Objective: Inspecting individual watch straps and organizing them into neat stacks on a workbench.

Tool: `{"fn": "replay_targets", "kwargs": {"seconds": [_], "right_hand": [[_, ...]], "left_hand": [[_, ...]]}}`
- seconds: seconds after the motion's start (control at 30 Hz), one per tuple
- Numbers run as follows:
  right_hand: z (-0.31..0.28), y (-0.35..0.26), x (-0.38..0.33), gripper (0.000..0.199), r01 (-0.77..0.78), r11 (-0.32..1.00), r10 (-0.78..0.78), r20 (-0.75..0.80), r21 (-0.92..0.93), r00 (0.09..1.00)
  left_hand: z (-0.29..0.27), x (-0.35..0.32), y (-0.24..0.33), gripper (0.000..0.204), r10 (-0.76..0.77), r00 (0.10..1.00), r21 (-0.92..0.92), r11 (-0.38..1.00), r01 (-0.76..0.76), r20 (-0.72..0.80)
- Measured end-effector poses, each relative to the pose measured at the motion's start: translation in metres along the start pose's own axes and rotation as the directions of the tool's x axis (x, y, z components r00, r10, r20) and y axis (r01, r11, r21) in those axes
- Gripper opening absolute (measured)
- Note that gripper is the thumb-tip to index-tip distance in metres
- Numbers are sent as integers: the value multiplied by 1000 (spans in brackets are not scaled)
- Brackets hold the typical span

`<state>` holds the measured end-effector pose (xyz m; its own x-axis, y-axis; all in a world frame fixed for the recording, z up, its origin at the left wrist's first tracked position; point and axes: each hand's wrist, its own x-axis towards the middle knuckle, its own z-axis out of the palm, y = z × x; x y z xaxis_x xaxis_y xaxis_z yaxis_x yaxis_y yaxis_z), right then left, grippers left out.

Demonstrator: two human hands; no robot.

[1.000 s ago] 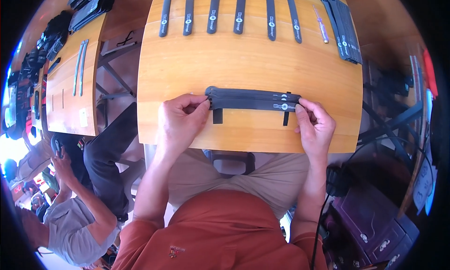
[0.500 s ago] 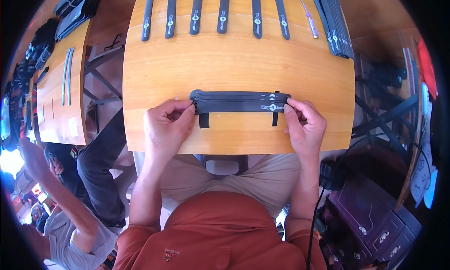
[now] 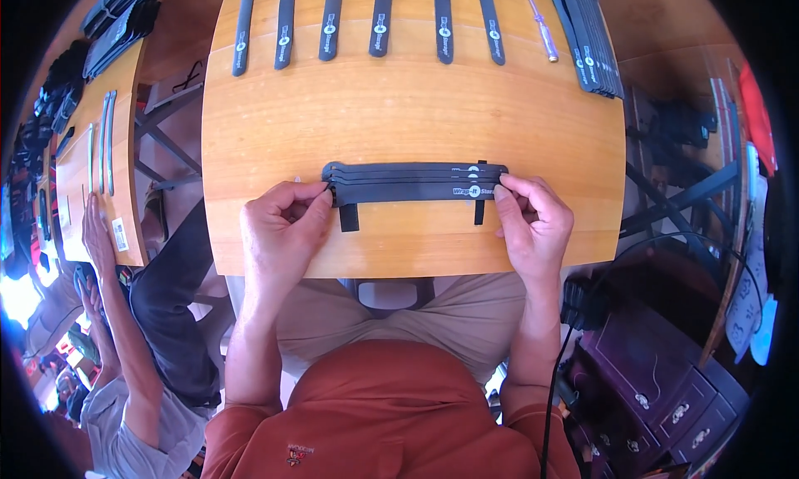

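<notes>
Near the front of the light wooden counter (image 3: 408, 104), the left hand (image 3: 283, 229) and right hand (image 3: 537, 229) each pinch one end of a layered stack of flat dark-grey straps (image 3: 399, 192), probably so the layers stay even; six long grey straps (image 3: 382, 13) lie spaced apart beyond, presumably for easy picking.

Your tabletop (image 3: 399, 117): bright, evenly lit, soft pale sheen on wood. Your left hand (image 3: 287, 221) and right hand (image 3: 537, 225): well lit, outlines crisp, shadows faint. Strong white glare at your far left rim, blown out, bluish fringe. Your right side dimmer; purple cabinet (image 3: 645, 375) in murky shade. Fisheye bows straight edges; clutter (image 3: 66, 88) near left rim soft, hard to read; black vignette fills corners.
</notes>
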<state>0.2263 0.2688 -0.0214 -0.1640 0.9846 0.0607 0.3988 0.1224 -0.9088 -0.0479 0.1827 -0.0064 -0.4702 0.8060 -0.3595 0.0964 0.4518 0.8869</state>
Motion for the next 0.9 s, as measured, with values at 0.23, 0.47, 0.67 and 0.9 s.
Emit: {"fn": "replay_targets", "kwargs": {"seconds": [0.23, 0.47, 0.67, 0.9], "right_hand": [[-1, 0, 0, 9, 6, 1000, -6, 3, -24, 1000], [1, 1, -1, 9, 18, 1000, -18, 4, 1, 1000], [1, 1, -2, 8, 11, 999, -11, 0, 34, 1000], [0, 0, -3, 9, -5, 999, 5, 3, 31, 1000]], "left_hand": [[0, -1, 3, 9, 1, 1000, 20, 1000, -1, 6], [-3, -1, 4, 9, -20, 1000, 16, 1000, 20, 3], [-1, 0, 0, 10, -6, 1000, 37, 999, 6, 4], [-2, 2, 0, 12, 7, 1000, 77, 997, -8, 11]]}}
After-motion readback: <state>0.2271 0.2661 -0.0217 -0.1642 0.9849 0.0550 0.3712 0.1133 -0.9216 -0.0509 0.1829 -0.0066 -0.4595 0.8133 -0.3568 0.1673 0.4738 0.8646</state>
